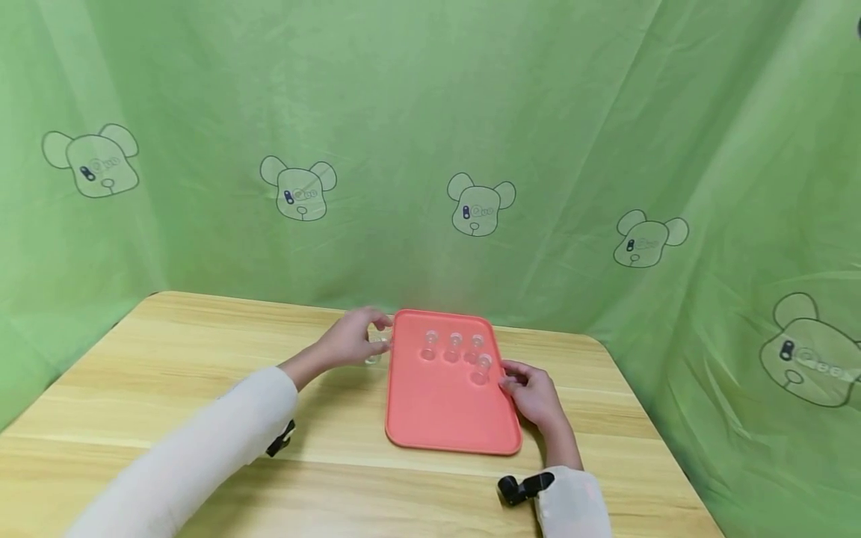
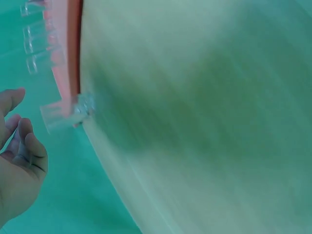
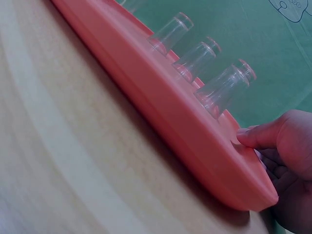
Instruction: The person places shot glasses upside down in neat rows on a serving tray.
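Observation:
A red tray (image 1: 444, 411) lies on the wooden table, with several small clear glasses (image 1: 429, 345) standing toward its far end. Another clear glass (image 2: 63, 114) stands on the table just beyond the tray's left rim. My left hand (image 1: 353, 336) is beside that glass, thumb and fingers spread in a loose curve; the left wrist view has a gap between the fingertips (image 2: 36, 145) and the glass. At the tray's right edge, my right hand (image 1: 534, 392) grips the rim, its thumb (image 3: 256, 137) on top and the other fingers partly hidden beneath the edge.
The light wooden table (image 1: 323, 478) stretches out on both sides of the tray. Behind it hangs a green curtain (image 1: 390, 112) printed with bear heads. Black wrist cameras (image 1: 525, 488) sit at the white sleeves (image 1: 222, 441).

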Available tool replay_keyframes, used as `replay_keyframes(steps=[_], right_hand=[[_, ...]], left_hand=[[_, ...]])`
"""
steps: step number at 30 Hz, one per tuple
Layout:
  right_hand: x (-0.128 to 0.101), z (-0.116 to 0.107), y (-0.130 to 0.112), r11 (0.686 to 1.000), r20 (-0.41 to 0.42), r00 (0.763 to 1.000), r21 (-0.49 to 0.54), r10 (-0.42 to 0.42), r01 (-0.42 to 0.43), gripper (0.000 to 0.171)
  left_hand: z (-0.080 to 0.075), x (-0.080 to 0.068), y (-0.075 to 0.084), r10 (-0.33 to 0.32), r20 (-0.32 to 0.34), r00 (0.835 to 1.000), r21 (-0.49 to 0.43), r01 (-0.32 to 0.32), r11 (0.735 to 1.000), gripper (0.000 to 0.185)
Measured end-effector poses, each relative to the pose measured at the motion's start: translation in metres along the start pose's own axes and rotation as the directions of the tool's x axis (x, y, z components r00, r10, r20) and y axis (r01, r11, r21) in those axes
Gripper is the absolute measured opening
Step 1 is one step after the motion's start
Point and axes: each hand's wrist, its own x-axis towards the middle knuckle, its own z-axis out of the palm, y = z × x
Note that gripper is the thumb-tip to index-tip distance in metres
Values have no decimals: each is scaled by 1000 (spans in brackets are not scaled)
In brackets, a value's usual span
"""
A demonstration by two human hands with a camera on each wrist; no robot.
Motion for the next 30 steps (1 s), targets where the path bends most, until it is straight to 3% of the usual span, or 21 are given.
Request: replay_keyframes(steps=[6,12,23,30], right_hand=[[1,0,-1,1000,-5,1000,6,-5,5,38],[-1,0,0,1000,-5,1000,-11,-8,8,38],[0,1,0,1000,-9,1000,-20,-5,5,38],[1,0,1,1000,-11,1000,-23,-8,8,38]], left_hand=[[-5,-11,-16,-30,-1,1000,-11,30,999,47],[-6,-15,-23,-50,17,999,-16,51,999,53],[3,-12,-33,-128,51,990,-78,132,988,57],[6,-9,-37,-157,72,985,-85,163,983,51]])
